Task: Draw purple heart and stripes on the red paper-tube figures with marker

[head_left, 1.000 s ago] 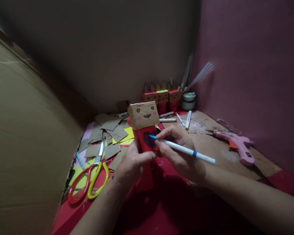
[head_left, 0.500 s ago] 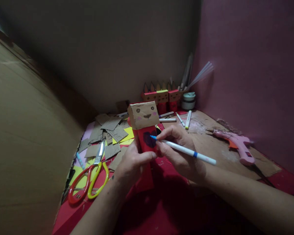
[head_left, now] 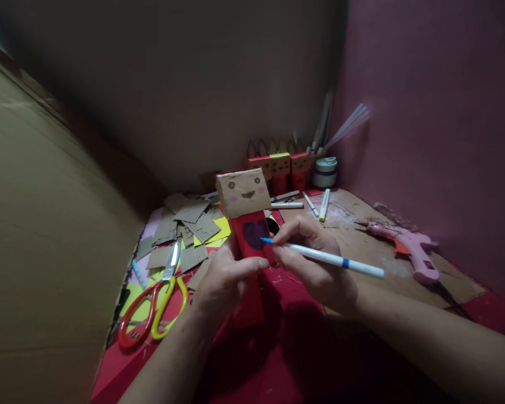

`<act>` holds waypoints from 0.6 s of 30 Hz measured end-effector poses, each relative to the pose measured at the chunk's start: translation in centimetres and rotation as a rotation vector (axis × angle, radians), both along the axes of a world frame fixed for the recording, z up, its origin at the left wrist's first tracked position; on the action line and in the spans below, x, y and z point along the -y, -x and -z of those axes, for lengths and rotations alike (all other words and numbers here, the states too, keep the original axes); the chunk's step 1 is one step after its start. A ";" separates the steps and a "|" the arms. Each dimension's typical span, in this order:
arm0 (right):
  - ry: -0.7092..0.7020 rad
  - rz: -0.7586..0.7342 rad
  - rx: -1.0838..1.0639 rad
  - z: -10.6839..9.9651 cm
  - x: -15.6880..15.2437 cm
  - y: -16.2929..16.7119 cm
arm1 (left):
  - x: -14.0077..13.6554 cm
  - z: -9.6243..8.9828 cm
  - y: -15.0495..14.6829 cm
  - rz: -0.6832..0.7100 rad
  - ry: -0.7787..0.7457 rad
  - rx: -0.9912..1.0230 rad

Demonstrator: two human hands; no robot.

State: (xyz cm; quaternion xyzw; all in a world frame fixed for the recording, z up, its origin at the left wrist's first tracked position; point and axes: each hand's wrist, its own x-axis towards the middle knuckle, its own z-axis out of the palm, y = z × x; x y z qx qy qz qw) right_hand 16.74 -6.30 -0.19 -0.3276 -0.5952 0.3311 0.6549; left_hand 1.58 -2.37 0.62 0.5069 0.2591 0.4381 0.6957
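Observation:
My left hand (head_left: 227, 272) is closed around the red body of a cardboard figure (head_left: 244, 193), its thumb across the front. The figure has a boxy tan head with drawn eyes, a nose and pink cheeks. On its red chest is a dark purple-blue heart (head_left: 255, 234). Between the thumb and fingers of my right hand (head_left: 309, 255) is a white marker (head_left: 328, 257) with a blue band. Its blue tip is at the heart's lower right edge; whether it touches is hard to tell.
Scissors (head_left: 154, 308) with red and yellow handles lie at left beside cardboard scraps (head_left: 191, 210) and coloured paper. A pink glue gun (head_left: 408, 244) rests at right. Several loose markers (head_left: 325, 205), similar figures (head_left: 280, 165) and a lidded jar (head_left: 325, 171) are at the back.
The cardboard figure has shifted slightly left and tilted. My right hand has moved a little right with the marker, whose tip has gone from inside the heart to its lower right edge.

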 end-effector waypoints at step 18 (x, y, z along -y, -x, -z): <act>0.030 0.013 -0.017 0.4 0.3 0.3 | 0.0 0.0 0.0 -0.008 0.045 0.046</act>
